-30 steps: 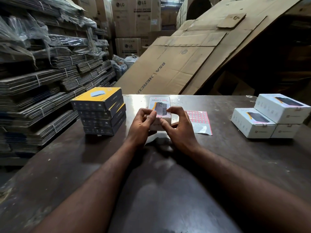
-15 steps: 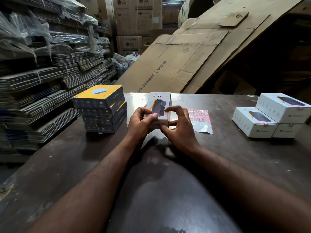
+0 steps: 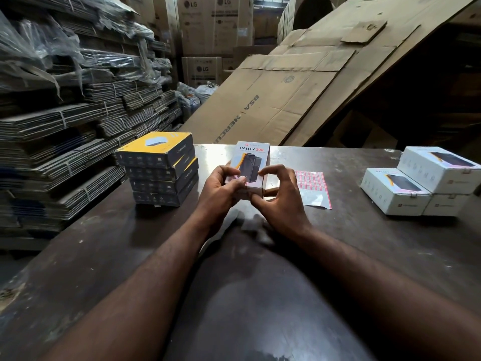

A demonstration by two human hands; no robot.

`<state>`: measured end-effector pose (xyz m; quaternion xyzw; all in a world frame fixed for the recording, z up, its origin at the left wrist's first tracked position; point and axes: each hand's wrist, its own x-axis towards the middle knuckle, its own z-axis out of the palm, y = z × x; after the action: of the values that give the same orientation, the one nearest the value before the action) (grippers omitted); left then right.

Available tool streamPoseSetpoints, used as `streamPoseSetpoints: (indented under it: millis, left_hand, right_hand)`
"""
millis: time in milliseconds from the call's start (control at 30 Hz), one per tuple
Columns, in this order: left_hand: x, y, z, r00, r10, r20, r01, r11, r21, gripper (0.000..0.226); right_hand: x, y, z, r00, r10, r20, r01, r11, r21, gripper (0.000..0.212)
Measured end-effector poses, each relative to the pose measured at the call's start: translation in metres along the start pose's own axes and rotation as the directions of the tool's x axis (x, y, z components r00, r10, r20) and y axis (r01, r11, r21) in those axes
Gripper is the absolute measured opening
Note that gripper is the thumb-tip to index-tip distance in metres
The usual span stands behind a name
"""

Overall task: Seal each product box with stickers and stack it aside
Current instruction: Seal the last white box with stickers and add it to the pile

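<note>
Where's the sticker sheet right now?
The red-and-white sticker sheet lies flat on the dark table, just right of centre in the head view, directly behind the right hand and left of the white product boxes.

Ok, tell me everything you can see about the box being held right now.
The box is a small white cardboard carton, printed "HALLEY 20K" over a picture of a dark device with an orange strap. It is tilted up, printed face toward the camera, its near end low over the dark table, between the yellow-topped stack and the sticker sheet. The left hand grips its left side, thumb on the lower edge. The right hand pinches the lower right corner. I cannot tell whether a sticker is on it.
</note>
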<state>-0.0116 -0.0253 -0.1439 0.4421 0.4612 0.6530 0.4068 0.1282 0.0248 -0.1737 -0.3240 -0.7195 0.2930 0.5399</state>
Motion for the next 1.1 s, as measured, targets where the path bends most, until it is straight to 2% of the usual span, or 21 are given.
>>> streamPoseSetpoints:
  millis: [300,400,533,667,767,900,967,1100]
  left_hand:
    - [0.002,-0.004,0.002,0.997,-0.069,0.015,0.070,0.997,-0.041,0.017]
    - [0.001,-0.006,0.003,1.000,0.007,0.029,-0.008,0.999,0.033,0.009]
    - [0.001,-0.011,-0.003,0.982,0.187,-0.008,-0.179,0.954,0.242,0.020]
    - [-0.001,-0.008,-0.003,0.974,0.225,-0.034,-0.206,0.933,0.294,0.020]
    - [0.000,-0.009,-0.003,0.978,0.210,0.002,-0.199,0.923,0.330,0.025]
    - [0.000,-0.010,-0.004,0.984,0.140,0.107,-0.163,0.953,0.255,0.041]
    - [-0.001,-0.007,-0.002,0.988,0.094,0.124,-0.113,0.980,0.163,0.033]
    - [0.000,-0.003,-0.001,0.998,0.024,0.053,-0.026,0.999,0.044,0.008]
  right_hand:
    - [0.002,0.001,-0.003,1.000,0.021,-0.001,-0.021,0.998,-0.054,0.047]
    - [0.003,0.002,-0.003,1.000,0.017,-0.013,-0.017,0.998,-0.052,0.046]
    - [0.004,0.002,-0.003,0.999,0.025,-0.023,-0.025,1.000,-0.007,0.043]
    - [0.005,0.004,-0.003,1.000,0.019,0.004,-0.019,1.000,0.002,0.043]
    - [0.007,0.006,-0.003,0.999,0.045,0.001,-0.045,0.999,0.024,0.036]
    - [0.007,0.007,-0.003,0.995,0.077,-0.056,-0.076,0.997,0.020,0.035]
    - [0.007,0.008,-0.003,0.995,0.073,-0.074,-0.075,0.997,-0.018,0.037]
    - [0.005,0.005,-0.002,0.998,0.038,-0.043,-0.039,0.999,-0.022,0.039]
